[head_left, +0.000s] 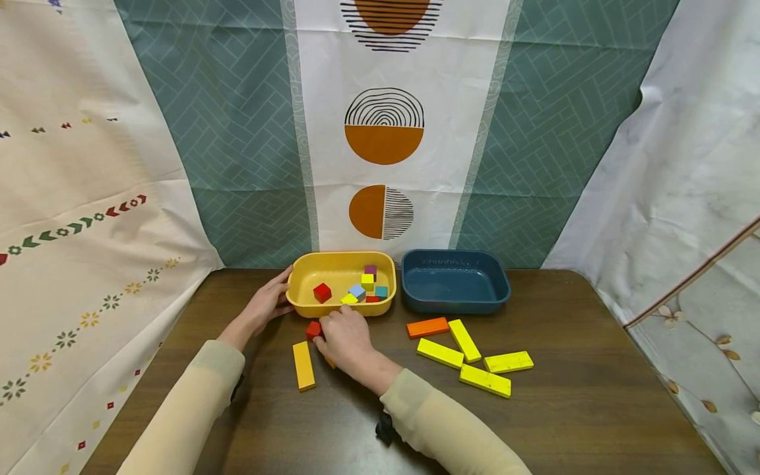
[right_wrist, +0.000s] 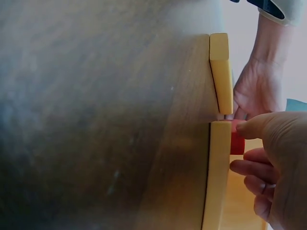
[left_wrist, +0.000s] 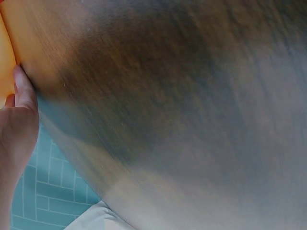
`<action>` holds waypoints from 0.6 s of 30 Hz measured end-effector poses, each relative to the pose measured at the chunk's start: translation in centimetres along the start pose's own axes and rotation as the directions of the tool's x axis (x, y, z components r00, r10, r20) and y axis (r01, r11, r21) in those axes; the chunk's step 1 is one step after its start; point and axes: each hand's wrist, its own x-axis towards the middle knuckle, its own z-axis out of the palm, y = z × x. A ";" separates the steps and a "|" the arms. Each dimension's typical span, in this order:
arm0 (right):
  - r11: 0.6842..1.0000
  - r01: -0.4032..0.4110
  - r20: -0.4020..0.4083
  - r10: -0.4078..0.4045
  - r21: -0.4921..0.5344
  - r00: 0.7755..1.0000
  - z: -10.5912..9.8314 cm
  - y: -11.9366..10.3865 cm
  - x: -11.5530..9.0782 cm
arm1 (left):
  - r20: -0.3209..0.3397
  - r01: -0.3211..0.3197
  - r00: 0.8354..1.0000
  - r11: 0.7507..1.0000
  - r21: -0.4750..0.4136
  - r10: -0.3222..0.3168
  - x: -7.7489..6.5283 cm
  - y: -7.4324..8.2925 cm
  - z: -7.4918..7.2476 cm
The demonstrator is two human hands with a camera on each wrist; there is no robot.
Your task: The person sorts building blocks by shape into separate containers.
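Note:
My left hand [head_left: 267, 307] lies with extended fingers along the left outer wall of the yellow bin [head_left: 299, 305]; the left wrist view shows fingertips [left_wrist: 21, 84] against that wall. In front of the bin, my right hand [head_left: 349, 338] pinches a red cube [head_left: 313, 330] at thumb and index finger. In the right wrist view the thumb overlaps the red cube [right_wrist: 237, 143], the index finger is hidden, and the other fingers are curled. A light orange block [head_left: 303, 367] lies flat nearby, with a second one [right_wrist: 218, 177] mostly covered by the right hand in the head view.
Inside the yellow bin are several small cubes, among them a red cube [head_left: 322, 293] and a blue cube [head_left: 357, 291]. To its right stands a dark blue bin [head_left: 456, 307]. Before that bin lie an orange block [head_left: 427, 328] and several yellow blocks [head_left: 439, 353]. A curtain [head_left: 255, 198] hangs behind the table.

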 end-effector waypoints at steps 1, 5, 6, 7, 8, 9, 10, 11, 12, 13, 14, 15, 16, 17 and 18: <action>1.000 0.002 -0.003 -0.002 -0.005 1.000 0.1 0.0 0.0 | 0.000 0.001 1.000 1.000 -0.002 -0.001 0.0 0.1 0.0; 1.000 0.005 -0.011 -0.006 -0.013 1.000 0.3 0.0 0.0 | 0.007 0.010 1.000 1.000 -0.017 -0.010 -0.7 1.0 0.3; 1.000 0.006 -0.015 -0.006 -0.014 1.000 0.3 0.0 0.0 | 0.009 0.012 1.000 1.000 -0.023 -0.012 -0.9 1.4 0.4; 1.000 0.006 -0.020 -0.007 -0.013 1.000 0.4 0.0 0.0 | 0.011 0.013 1.000 1.000 -0.024 -0.013 -1.2 1.8 0.6; 1.000 0.006 -0.024 -0.006 -0.014 1.000 0.4 0.0 0.0 | 0.014 0.011 1.000 1.000 -0.023 -0.011 -1.5 2.0 0.7; 1.000 0.004 -0.025 -0.004 -0.013 1.000 0.4 0.0 0.0 | 0.019 0.006 1.000 1.000 -0.020 -0.006 -1.6 2.2 0.7; 1.000 0.003 -0.028 -0.004 -0.011 1.000 0.5 0.0 0.0 | 0.021 0.004 1.000 1.000 -0.022 -0.004 -1.7 2.4 0.8; 1.000 -0.001 -0.028 0.001 -0.007 1.000 0.5 -0.1 0.0 | 0.021 0.005 1.000 1.000 -0.022 -0.005 -1.6 2.3 0.7; 1.000 -0.004 -0.027 0.004 -0.001 1.000 0.6 -0.1 0.0 | 0.019 0.002 1.000 1.000 -0.019 -0.002 -1.5 2.0 0.6; 1.000 -0.007 -0.029 0.007 0.005 1.000 0.6 -0.1 0.0 | 0.016 -0.002 1.000 1.000 -0.012 0.002 -1.2 1.6 0.6; 1.000 -0.012 -0.027 0.012 0.012 1.000 0.6 -0.1 -0.1 | 0.012 -0.004 1.000 1.000 -0.004 0.004 -0.9 1.2 0.4; 1.000 -0.017 -0.026 0.018 0.025 0.999 0.6 -0.1 -0.1 | 0.006 -0.004 1.000 1.000 0.001 0.004 -0.6 0.9 0.3; 0.999 -0.023 -0.027 0.024 0.038 0.999 0.6 -0.1 -0.1 | -0.003 -0.001 1.000 1.000 0.005 0.001 -0.5 0.6 0.3; 0.998 -0.030 -0.027 0.031 0.053 0.999 0.6 -0.1 -0.1 | -0.009 -0.001 1.000 1.000 0.013 0.001 -0.2 0.2 0.1; 0.997 -0.035 -0.030 0.037 0.068 0.999 0.6 -0.1 -0.1 | -0.012 -0.004 1.000 1.000 0.021 0.004 -0.1 0.0 0.1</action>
